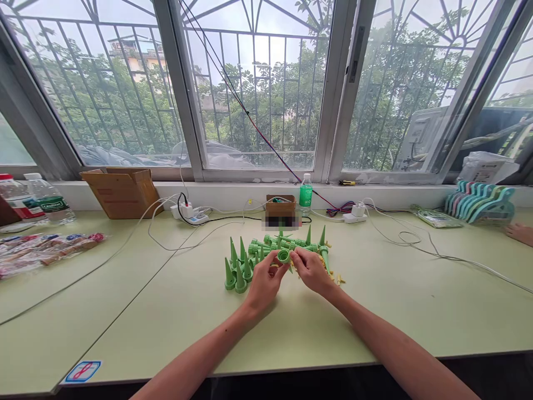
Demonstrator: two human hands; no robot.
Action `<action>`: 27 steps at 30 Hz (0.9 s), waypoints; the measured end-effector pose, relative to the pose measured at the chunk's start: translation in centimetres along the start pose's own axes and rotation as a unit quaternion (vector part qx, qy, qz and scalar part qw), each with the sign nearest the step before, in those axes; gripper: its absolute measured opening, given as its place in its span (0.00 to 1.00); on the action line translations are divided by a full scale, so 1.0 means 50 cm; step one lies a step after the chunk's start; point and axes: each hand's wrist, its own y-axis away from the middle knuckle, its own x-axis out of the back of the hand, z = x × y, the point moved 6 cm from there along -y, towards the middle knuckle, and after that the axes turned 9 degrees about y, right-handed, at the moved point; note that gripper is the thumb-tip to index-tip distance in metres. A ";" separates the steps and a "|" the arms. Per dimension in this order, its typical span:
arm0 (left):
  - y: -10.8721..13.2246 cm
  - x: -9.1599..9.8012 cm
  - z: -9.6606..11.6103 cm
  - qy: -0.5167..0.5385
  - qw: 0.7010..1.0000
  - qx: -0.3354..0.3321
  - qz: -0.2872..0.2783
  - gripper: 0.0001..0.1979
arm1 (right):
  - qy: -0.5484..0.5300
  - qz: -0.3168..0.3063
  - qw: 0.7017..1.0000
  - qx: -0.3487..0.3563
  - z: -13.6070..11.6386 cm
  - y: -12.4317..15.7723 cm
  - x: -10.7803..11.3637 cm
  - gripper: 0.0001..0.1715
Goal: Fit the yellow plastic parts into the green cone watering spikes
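Note:
My left hand (266, 278) and my right hand (310, 269) meet over the pale green table (166, 311), both pinching one green plastic cone spike (284, 256) whose round open end faces me. Left of my hands, several green cone spikes (237, 269) stand upright, points up. Behind my hands lies a loose pile of more green spikes (287, 243). Small yellow bits (339, 278) lie scattered by my right hand.
A small brown box (280, 210), a green-labelled bottle (305, 194), power strips (189, 213) and cables line the window side. An open cardboard box (122, 191), water bottles (48, 197) and wrapped packets (41, 247) are left. Teal hangers (478, 203) and another person's hand (519, 233) are right.

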 end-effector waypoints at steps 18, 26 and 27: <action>-0.008 -0.005 -0.017 0.136 0.988 0.071 0.014 0.17 | -0.016 0.024 0.999 -0.032 0.010 0.002 0.001 0.23; -0.002 -0.009 -0.036 0.223 0.964 0.147 -0.014 0.25 | -0.045 -0.020 0.999 0.014 -0.009 0.005 -0.003 0.22; -0.001 -0.009 -0.038 0.229 0.961 0.152 -0.015 0.26 | -0.051 -0.027 0.998 0.021 -0.012 0.006 -0.003 0.22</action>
